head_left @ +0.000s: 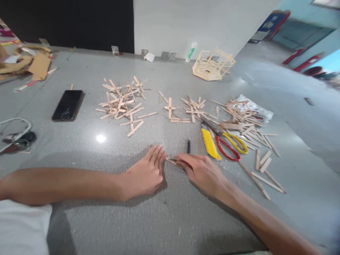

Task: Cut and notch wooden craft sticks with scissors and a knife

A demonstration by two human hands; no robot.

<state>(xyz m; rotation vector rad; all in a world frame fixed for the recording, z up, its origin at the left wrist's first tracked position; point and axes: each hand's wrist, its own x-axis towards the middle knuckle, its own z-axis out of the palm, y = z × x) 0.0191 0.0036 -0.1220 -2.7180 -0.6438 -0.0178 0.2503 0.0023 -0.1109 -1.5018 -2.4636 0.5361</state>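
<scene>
My left hand rests on the grey table, its fingers pressed together on one end of a wooden craft stick. The stick's other end reaches my right hand, which is closed in a pinch just above it. A thin dark tip shows at my right fingertips, against the stick; its kind is mostly hidden by the fingers. Just beyond my right hand lies a small black pen-like piece. A yellow cutter and scissors with red and yellow handles lie to the right of it.
Loose craft sticks lie in piles at the left, middle and right. A stick-built frame and a green-white tube stand by the back panel. A phone lies left, near cardboard scraps.
</scene>
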